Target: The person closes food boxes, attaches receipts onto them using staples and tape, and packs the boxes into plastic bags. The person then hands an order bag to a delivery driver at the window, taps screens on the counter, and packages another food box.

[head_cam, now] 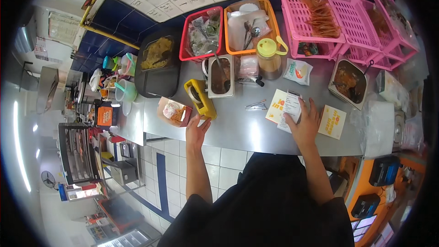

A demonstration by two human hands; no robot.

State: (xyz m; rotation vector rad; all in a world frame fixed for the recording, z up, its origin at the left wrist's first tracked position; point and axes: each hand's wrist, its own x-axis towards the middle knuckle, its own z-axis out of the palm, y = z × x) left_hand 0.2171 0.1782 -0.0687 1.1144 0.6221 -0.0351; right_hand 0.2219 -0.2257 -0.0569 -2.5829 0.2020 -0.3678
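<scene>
My left hand is at the table's front edge, fingers extended and holding nothing that I can see. Its fingertips are close to the yellow tape dispenser, which carries a roll of tape. Just left of it sits an open paper food box with rice and fried pieces inside. My right hand has a printed paper slip between thumb and fingers. Under the slip lies a flat-topped printed carton, partly covered. A second printed carton stands right of this hand.
Behind are a steel pan of dark sauce, a yellow-lidded jug, a printed packet and small metal pieces. Red and orange baskets line the wall beside pink racks. A second food pan stands right.
</scene>
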